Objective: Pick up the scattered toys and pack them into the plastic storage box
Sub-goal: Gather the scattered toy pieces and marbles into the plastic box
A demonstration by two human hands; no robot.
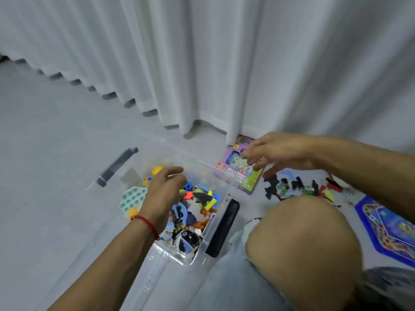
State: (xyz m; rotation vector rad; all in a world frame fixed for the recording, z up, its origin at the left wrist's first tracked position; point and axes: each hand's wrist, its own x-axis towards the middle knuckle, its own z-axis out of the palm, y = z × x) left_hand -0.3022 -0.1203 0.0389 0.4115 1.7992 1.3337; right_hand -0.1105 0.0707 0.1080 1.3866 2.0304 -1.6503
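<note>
Fingers of the left hand [167, 189] hang loosely curled over the open plastic storage box [190, 254]; motion blur hides whether they hold anything, so I cannot tell. A red string bracelet [146, 223] circles that wrist. The right hand [274, 153] reaches across above the far right corner of the box, its fingers slightly spread and bent, with nothing visibly held between them, though blur softens the fingertips.

The clear box sits on the grey floor [56, 176] near the white curtain [202, 63], with a dark latch handle [118, 167] on its far left end and another dark handle [223, 227] on its near right end. Inside it lies a jumble of small coloured toys [197, 212], among them a yellow ball [157, 170] at the far end, a small colour cube [147, 181] beside it, and a pale green hexagonal tray with round holes [131, 199] against the left wall.

A purple toy package [238, 176] lies flat on the floor just beyond the right side of the box, partly under the curtain's hem. More scattered pieces [298, 187], black, green and red, are strewn on the floor to the right of the package, beyond the person's bent knee [303, 243]. A blue puzzle board [388, 230] lies at the right edge of the floor, well apart from the box.
</note>
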